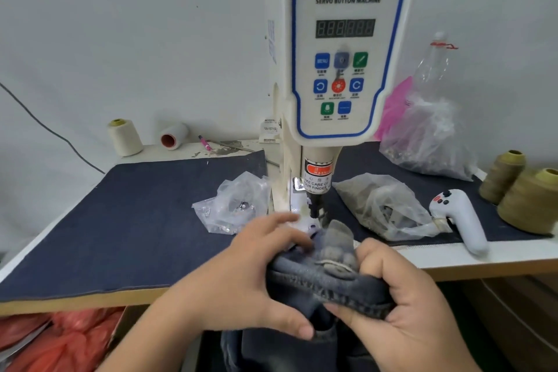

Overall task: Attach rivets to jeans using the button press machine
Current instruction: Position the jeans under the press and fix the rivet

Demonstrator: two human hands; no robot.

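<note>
A white servo button press machine (347, 48) stands at the middle of the table, its black punch head (314, 205) pointing down over the base. Just below the punch lies a bunched fold of dark blue jeans (329, 278). My left hand (253, 278) grips the left side of the fold, thumb underneath, fingers on top near the machine's base. My right hand (398, 305) pinches the right side of the same fold between thumb and curled fingers. No rivet on the fabric is visible.
Clear plastic bags with small metal parts lie left (232, 205) and right (383, 208) of the machine, a bigger bag (428, 136) behind. A white handheld tool (462, 217) and olive thread cones (525, 196) sit at right. White spools (125, 137) stand at back left. Denim mat (120, 220) covers the table.
</note>
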